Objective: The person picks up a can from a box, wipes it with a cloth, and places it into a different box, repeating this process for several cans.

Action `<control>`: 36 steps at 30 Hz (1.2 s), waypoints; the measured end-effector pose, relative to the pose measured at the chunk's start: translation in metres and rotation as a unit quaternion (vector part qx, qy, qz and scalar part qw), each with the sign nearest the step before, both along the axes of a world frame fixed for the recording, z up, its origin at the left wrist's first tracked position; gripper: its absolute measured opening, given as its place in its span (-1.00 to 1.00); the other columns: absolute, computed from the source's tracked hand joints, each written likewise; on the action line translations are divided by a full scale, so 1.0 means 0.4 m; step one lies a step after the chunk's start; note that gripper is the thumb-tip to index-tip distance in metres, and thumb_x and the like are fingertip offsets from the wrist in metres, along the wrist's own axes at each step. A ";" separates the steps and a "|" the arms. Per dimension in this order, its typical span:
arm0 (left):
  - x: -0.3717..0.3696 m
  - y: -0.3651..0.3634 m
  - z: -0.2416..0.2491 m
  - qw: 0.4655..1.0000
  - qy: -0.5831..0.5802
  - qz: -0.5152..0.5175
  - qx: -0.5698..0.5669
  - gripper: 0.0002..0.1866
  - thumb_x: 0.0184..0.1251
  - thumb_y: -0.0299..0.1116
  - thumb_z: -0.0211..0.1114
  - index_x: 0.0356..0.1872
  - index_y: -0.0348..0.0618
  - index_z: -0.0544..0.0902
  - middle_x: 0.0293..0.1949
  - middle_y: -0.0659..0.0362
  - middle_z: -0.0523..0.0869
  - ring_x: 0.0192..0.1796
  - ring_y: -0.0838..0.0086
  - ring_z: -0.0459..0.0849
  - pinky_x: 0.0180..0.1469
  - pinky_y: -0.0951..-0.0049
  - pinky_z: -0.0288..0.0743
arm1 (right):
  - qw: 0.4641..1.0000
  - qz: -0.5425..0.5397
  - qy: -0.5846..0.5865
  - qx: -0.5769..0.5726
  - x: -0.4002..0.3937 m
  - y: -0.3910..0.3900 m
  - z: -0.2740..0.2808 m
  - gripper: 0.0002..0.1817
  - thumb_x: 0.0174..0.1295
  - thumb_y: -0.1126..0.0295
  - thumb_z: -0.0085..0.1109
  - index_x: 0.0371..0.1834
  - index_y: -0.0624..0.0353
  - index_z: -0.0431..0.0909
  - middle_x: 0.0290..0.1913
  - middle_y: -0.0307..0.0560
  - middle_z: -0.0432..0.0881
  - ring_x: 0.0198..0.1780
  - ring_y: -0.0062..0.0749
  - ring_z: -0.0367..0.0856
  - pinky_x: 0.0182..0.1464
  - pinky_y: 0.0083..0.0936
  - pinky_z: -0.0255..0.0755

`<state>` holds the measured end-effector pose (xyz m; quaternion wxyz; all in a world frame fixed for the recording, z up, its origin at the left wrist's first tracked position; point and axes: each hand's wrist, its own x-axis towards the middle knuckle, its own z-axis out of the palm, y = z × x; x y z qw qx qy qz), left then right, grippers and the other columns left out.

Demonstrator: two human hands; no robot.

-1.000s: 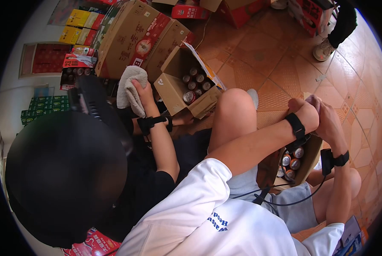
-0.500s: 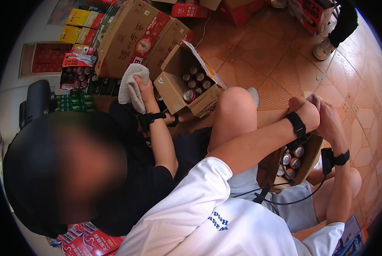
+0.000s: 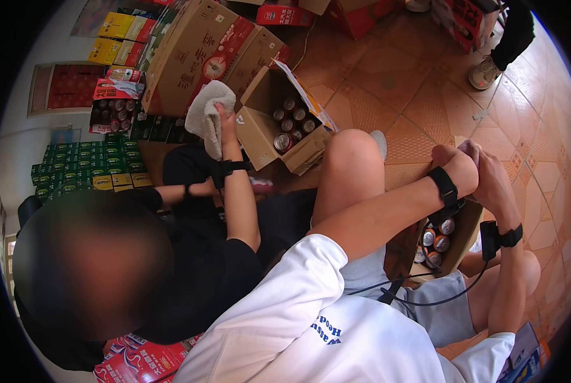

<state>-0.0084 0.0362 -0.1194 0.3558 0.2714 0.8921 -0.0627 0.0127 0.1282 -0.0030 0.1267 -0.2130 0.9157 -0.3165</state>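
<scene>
My left hand [image 3: 459, 171] and my right hand [image 3: 491, 182] meet at the right, fingers closed around a pale pinkish cloth-like piece [image 3: 470, 149]. Most of this piece is hidden by the hands, and anything inside it cannot be seen. Just below them, between my legs, an open carton [image 3: 465, 231] holds several orange cans [image 3: 441, 243] with silver tops. Black straps with small devices sit on both my wrists, and a cable hangs between them.
Left of me, a person in black [image 3: 215, 281] holds a white towel [image 3: 207, 115] and a blurred red-and-white object [image 3: 260, 186]. An open carton [image 3: 255, 131] of cans stands by my knee. Large cartons [image 3: 190, 57] and green packs [image 3: 84, 163] lie beyond. Another person's shoe [image 3: 485, 73] is at upper right.
The person in black has leaned back, shifting the towel slightly right and bringing a red-and-white object into view in the other hand. My hands look unchanged.
</scene>
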 end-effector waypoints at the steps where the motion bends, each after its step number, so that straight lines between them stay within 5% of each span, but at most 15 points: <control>1: -0.001 -0.004 0.007 1.000 0.002 -0.005 0.007 -0.51 0.31 -0.09 0.35 0.30 0.32 0.72 0.25 0.34 0.75 0.29 0.35 0.67 0.05 -0.24 0.53 | 1.000 -0.001 -0.001 -0.001 0.000 0.000 -0.001 -0.67 0.07 0.54 0.32 -0.06 0.28 0.57 -0.17 0.35 0.70 -0.03 0.37 0.64 -0.01 0.02 0.52; 17: 0.007 0.000 0.053 1.000 -0.008 0.013 -0.005 -0.58 0.38 -0.12 0.31 0.26 0.29 0.75 0.27 0.27 0.75 0.31 0.27 0.67 0.15 -0.32 0.51 | 1.000 0.006 0.005 -0.003 0.002 -0.002 0.009 -0.65 0.06 0.52 0.35 -0.05 0.28 0.57 -0.16 0.32 0.71 -0.03 0.34 0.65 0.00 0.00 0.53; 36: -0.007 -0.007 0.089 0.995 -0.062 0.069 -0.029 -0.46 0.49 -0.04 0.24 0.48 0.32 0.54 0.47 0.32 0.57 0.47 0.29 0.53 0.37 -0.21 0.38 | 1.000 0.011 0.002 -0.015 0.000 0.003 -0.002 -0.62 0.02 0.55 0.37 -0.05 0.29 0.57 -0.15 0.33 0.71 -0.02 0.36 0.63 0.00 -0.01 0.52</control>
